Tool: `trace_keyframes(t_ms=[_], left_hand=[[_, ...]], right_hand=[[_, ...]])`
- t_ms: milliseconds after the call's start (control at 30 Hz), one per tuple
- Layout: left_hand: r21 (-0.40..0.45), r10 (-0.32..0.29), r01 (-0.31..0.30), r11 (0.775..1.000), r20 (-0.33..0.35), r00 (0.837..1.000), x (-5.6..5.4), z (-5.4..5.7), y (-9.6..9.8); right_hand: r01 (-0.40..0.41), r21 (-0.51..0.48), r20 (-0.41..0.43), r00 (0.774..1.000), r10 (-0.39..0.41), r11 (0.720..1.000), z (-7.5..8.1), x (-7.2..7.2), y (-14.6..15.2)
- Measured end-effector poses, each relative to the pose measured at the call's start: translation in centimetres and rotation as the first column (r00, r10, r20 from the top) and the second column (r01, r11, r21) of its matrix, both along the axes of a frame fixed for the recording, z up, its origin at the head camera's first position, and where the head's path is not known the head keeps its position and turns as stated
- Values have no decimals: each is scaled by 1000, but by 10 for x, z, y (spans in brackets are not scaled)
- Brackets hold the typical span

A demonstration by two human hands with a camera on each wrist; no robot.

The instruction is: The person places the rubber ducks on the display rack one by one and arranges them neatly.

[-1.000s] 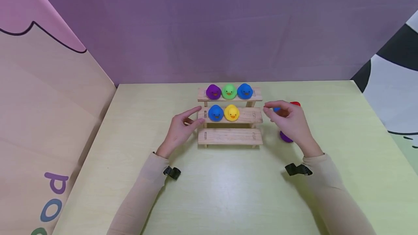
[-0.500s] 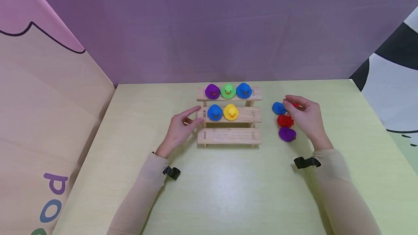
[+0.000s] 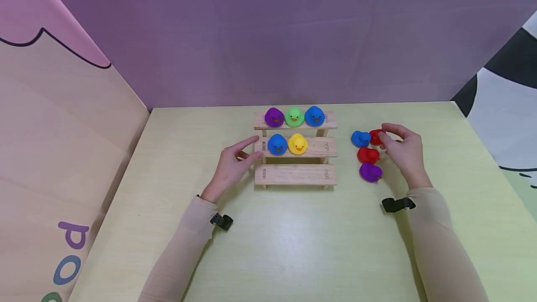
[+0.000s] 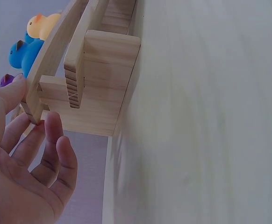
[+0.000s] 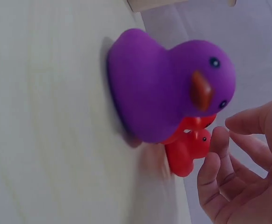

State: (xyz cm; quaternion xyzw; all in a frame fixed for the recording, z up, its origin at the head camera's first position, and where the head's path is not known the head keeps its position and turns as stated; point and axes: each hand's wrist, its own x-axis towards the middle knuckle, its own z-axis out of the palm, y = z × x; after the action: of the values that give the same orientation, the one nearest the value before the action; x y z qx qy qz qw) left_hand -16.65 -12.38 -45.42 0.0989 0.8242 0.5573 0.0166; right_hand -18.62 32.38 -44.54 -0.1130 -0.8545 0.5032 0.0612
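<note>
My left hand [image 3: 235, 162] holds the left end of the three-step wooden stand [image 3: 295, 176] at its middle step, thumb on top and fingertips beneath the edge. On the top step sit a purple duck [image 3: 274, 117], a green duck [image 3: 294, 117] and a blue duck [image 3: 314, 116]. A blue duck [image 3: 277, 144] and a yellow duck [image 3: 298, 144] share the middle step. Right of the stand, my right hand [image 3: 404, 153] reaches the rear red duck [image 3: 375, 137], thumb and index finger bent at its right side. In the right wrist view the fingertips are beside the red duck [image 5: 185, 154].
Close to the right hand stand a blue duck [image 3: 360, 139], another red duck [image 3: 368, 155] and a purple duck [image 3: 370, 172], grouped with the rear red one. A purple wall panel [image 3: 268, 36] rises behind the pale table [image 3: 272, 246].
My right hand has moved rightward from beside the stand, over the loose ducks, to the rear red duck, uncovering the others. The left hand keeps its place on the stand.
</note>
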Motion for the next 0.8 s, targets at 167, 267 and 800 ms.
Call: trace_keyframes(t_ms=[167, 267, 800], left_hand=[[-3, 7, -7, 1000, 4, 1000, 0, 0, 1], [-3, 7, -7, 1000, 3, 1000, 0, -1, 1], [-5, 7, -6, 1000, 20, 1000, 0, 1, 0]], right_hand=[[8, -15, 28, 1000, -7, 1000, -4, -1, 2], [13, -38, 69, 998, -11, 999, -8, -2, 4], [21, -55, 112, 994, -15, 998, -19, -7, 8]])
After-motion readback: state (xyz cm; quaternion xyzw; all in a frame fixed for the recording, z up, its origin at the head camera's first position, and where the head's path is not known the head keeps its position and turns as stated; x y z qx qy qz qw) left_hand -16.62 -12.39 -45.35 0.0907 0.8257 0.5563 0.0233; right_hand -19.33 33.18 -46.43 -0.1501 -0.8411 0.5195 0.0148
